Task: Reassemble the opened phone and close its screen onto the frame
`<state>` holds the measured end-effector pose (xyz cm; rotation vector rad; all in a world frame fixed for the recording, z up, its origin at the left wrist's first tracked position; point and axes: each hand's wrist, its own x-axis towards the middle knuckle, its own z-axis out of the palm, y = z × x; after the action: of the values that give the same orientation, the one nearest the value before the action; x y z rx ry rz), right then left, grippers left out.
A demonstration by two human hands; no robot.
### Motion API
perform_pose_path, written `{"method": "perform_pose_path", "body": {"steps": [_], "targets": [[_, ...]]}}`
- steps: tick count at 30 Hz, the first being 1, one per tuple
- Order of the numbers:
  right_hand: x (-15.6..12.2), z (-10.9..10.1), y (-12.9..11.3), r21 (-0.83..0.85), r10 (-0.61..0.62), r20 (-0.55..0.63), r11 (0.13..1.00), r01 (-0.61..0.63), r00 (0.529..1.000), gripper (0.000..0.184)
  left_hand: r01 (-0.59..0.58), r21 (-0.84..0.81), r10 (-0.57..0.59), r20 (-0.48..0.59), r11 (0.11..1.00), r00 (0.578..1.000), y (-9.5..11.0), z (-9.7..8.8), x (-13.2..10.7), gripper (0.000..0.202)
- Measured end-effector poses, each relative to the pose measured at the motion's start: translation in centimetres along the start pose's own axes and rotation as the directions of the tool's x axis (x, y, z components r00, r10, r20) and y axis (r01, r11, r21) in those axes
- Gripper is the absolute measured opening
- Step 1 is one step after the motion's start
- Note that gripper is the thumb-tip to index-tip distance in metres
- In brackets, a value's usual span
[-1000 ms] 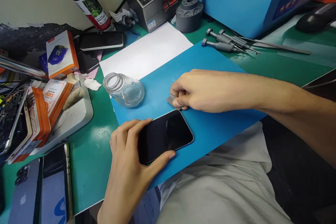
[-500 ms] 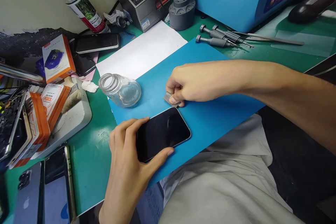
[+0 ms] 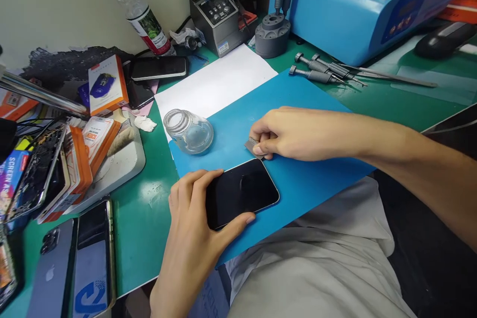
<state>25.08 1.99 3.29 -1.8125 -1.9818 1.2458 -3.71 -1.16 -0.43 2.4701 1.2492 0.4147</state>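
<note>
Pressing down with my left hand [image 3: 194, 218], I clamp the black smartphone [image 3: 242, 191] between thumb and fingers on its long edges, so it lies flat, screen up, on the blue rubber mat [image 3: 305, 179] at the front of the green tabletop [image 3: 137, 218]. My right hand [image 3: 286, 134] is closed, its fingertips pinched together on a thin grey metal blade [image 3: 252, 146]. The blade sits low over the mat, just beside the far corner of the smartphone; whether it touches the corner I cannot tell. I judge the step in hand is to set the blade against the edge of the screen. The next move, I think, asks for a very flat angle, small force and a firm left hand, because the glass may crack. Now the count: one smartphone on the mat, one blade, and one clear glass jar [image 3: 190, 131] lying on its side at the border of the mat. There is also one white paper sheet [image 3: 216, 84] behind the jar, three grey metal screwdrivers [image 3: 320, 67] lying further back, and two other phones [image 3: 52, 278] side by side at the near left edge.
</note>
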Motion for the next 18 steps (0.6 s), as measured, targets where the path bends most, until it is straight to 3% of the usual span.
{"method": "perform_pose_path", "body": {"steps": [9,18], "targets": [[-0.8,0.3,-0.4,0.089,0.013,-0.071,0.996,-0.007,0.997,0.023,0.01,-0.031,-0.009,0.004,0.999,1.0,0.0,0.0,0.1,0.063],[-2.4,2.4,-1.2,0.243,0.089,-0.305,0.97,-0.013,0.948,0.025,0.012,-0.051,-0.015,-0.049,0.999,0.999,-0.5,1.1,-0.2,0.06]]}}
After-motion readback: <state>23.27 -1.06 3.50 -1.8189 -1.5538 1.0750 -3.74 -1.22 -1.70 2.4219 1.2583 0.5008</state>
